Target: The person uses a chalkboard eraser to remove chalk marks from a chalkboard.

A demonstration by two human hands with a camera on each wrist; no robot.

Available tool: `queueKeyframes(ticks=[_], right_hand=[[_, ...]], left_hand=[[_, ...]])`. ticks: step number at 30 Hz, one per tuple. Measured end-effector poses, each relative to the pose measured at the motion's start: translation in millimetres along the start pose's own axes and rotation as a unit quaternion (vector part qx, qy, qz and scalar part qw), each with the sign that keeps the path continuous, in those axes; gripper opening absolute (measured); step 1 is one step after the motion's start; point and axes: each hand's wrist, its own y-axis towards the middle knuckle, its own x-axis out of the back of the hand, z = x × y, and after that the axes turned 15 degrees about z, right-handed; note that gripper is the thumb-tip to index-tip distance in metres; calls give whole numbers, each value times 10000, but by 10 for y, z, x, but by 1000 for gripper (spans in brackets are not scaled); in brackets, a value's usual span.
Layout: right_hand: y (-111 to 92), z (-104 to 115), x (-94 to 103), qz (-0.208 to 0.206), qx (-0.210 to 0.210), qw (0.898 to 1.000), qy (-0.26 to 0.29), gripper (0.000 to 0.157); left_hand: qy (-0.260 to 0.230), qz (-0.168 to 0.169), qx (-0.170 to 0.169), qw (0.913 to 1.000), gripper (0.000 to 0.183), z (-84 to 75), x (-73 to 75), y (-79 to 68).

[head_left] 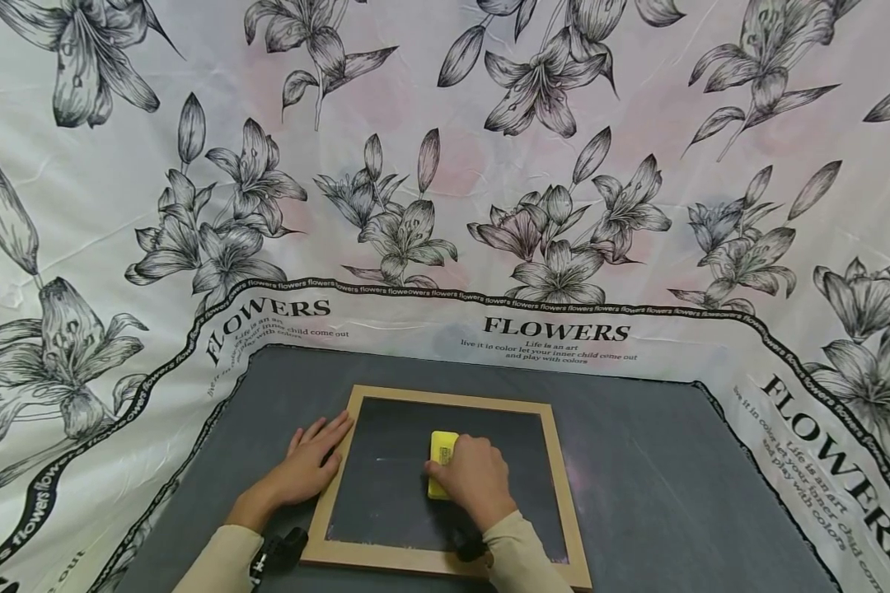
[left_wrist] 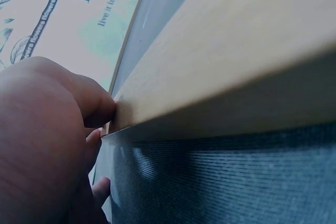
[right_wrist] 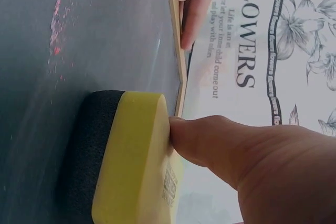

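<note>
A small blackboard (head_left: 386,494) in a light wooden frame (head_left: 452,398) lies on the dark grey tabletop. My right hand (head_left: 478,482) grips a yellow board eraser (head_left: 441,461) near the middle of the board. In the right wrist view the eraser (right_wrist: 134,156) has its black felt side against the board, with the thumb on its yellow back. My left hand (head_left: 307,461) rests at the frame's left side, fingers stretched along the edge. In the left wrist view, the left hand's (left_wrist: 47,129) thumb touches the wooden frame (left_wrist: 210,51).
Pinkish-red chalk crumbs (right_wrist: 56,45) and faint pale streaks mark the board's surface. Dark wrist cameras sit at both wrists. A white floral sheet (head_left: 445,165) with "FLOWERS" lettering rises behind and beside the grey tabletop (head_left: 660,494).
</note>
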Motion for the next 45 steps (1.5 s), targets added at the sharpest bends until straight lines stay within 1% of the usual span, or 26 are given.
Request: queueKeyframes(ticks=[7,11,14,20,22,24,27,31,34,36,39,42,45], right_hand=[[-8,-105,47,-2,-97,9999,-27,62],[-18,-174,75,-12,-119,9999,-103,61],[-33,-212,108,-27,-126,9998,-118,62],[-59,-284,162,11,-243,9997,-73,63],[-64,-319,175,9,-283,9996,-76,63],[-68,-354,191,-2,-306,9995,-82,62],[-76,-414,213,-23,-337,9994,-90,62],[-72,-495,238,-58,-372,9993,-79,63],[-69,-553,252,-81,-358,9993,-96,62],[-75,-591,260,-97,-318,9994,-132,62],[-76,-647,270,-101,-324,9994,-113,62],[-67,-711,286,-149,-332,9993,-120,61],[-63,-779,305,-189,-272,9994,-41,59]], left_hand=[[96,47,270,9996,62,69,-48,43],[81,30,332,9994,62,79,-51,51],[85,48,383,9992,62,38,-38,39],[43,211,455,9987,62,-136,39,-4],[-1,271,479,9985,63,-158,54,-9],[11,284,502,9983,63,-144,42,-7],[54,227,465,9986,62,-79,5,8],[44,79,264,9996,61,-17,-20,11],[-49,45,117,9999,61,-19,-9,2],[-83,50,99,9999,61,-41,4,-4],[-44,54,160,9998,61,-99,22,-11],[-23,211,373,9991,62,-156,54,-8],[29,220,464,9987,62,-95,30,12]])
